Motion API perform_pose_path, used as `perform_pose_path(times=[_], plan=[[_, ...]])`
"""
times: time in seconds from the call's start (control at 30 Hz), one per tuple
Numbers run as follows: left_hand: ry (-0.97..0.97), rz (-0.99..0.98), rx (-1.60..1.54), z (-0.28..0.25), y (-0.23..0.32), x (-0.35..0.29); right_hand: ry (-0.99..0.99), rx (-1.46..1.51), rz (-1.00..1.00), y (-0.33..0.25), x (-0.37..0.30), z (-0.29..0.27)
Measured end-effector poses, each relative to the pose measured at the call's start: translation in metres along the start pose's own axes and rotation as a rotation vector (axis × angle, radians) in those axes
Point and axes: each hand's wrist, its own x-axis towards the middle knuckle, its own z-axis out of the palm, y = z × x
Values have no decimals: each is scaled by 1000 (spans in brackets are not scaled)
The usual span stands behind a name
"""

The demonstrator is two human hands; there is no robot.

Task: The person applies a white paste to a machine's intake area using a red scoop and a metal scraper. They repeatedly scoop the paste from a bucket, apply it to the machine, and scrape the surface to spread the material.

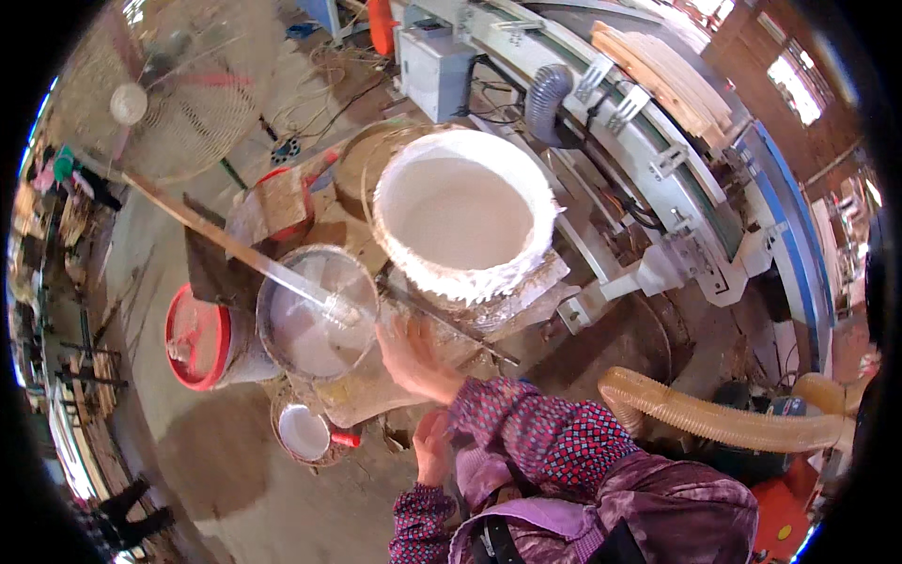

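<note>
On the left side I see a round fan (129,104) with a wire guard, and below it a bucket with a red rim (224,343), which is tilted toward the left. From below the fan, a long wooden stick (211,232) comes down at a slant, and its whitish, rough end lies over the mouth of the grey bucket (266,329). This grey bucket holds a pale liquid and stands just beside the red-rimmed one. Nearer to me than the grey bucket there is a small white pot (305,430) with a red handle. My right grip (413,360) is at the right side of the grey bucket, near its rim; the fingers are spread and stretched forward, and I cannot tell if they touch the rim. My left grip (432,447) is closer to my body, below the right one, and its fingers are partly hidden, so I cannot tell if it pinches something. Beyond my hands stands a large tub (395,258), thickly coated in white, with pale liquid inside. A thin dark rod (484,346) lies at its near side. Further right, a tan ribbed hose (723,420) bends beside my sleeve (554,437).
</note>
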Motion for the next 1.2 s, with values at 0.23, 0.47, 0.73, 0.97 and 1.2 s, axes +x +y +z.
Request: perform_pose_path(times=[0.23, 0.47, 0.73, 0.97, 1.2], plan=[[-12, 61, 144, 53, -11, 8, -323, 761, -82, 84, -94, -149], [46, 140, 113, 102, -32, 21, -553, 958, 93, 235, -124, -219], [173, -3, 216, 243, -31, 0, -178, 1010, 246, 383, -56, -234], [268, 13, -42, 296, -15, 2, -356, 1081, 209, 390, -20, -236], [399, 100, -135, 287, -13, 6, -597, 1052, 290, 373, -68, -194]])
